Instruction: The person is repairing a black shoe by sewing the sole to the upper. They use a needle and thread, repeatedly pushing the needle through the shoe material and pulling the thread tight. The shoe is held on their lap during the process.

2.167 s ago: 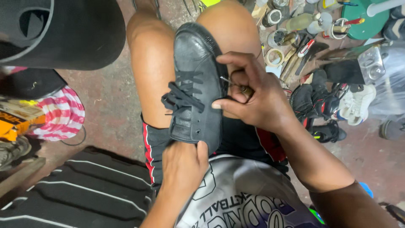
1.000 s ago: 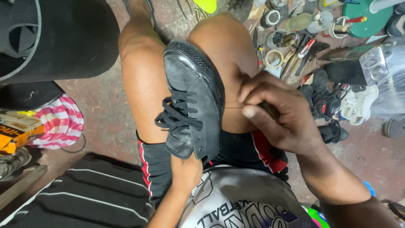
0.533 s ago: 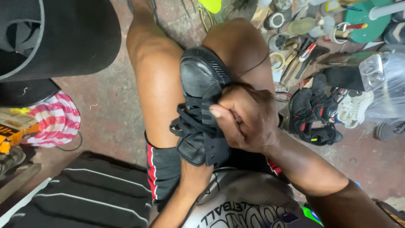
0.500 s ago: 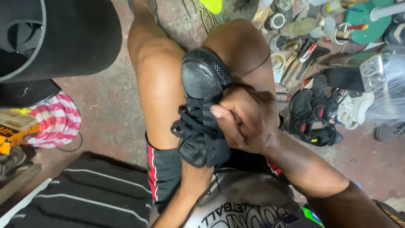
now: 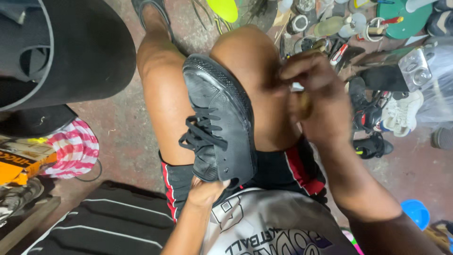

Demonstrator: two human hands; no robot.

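A black lace-up sneaker (image 5: 222,127) lies wedged between my bare knees, toe pointing away, its sole edge turned to the right. My left hand (image 5: 204,191) grips the shoe's heel from below. My right hand (image 5: 317,101) hovers beside my right knee, a little right of the shoe and clear of it. It is motion-blurred, with the fingers closed around a small tan-handled tool (image 5: 304,105). I cannot make out any thread.
A big black round container (image 5: 71,52) stands at the upper left. A red-and-white striped cloth (image 5: 73,148) and a yellow box (image 5: 19,165) lie on the left, and a black striped bag (image 5: 108,222) near me. Tools, tins, a white sneaker (image 5: 401,113) and black sandals crowd the right floor.
My right hand has left the shoe's side and moved up and to the right. The sneaker has tilted so that its sole edge shows. My left hand keeps hold of the heel.
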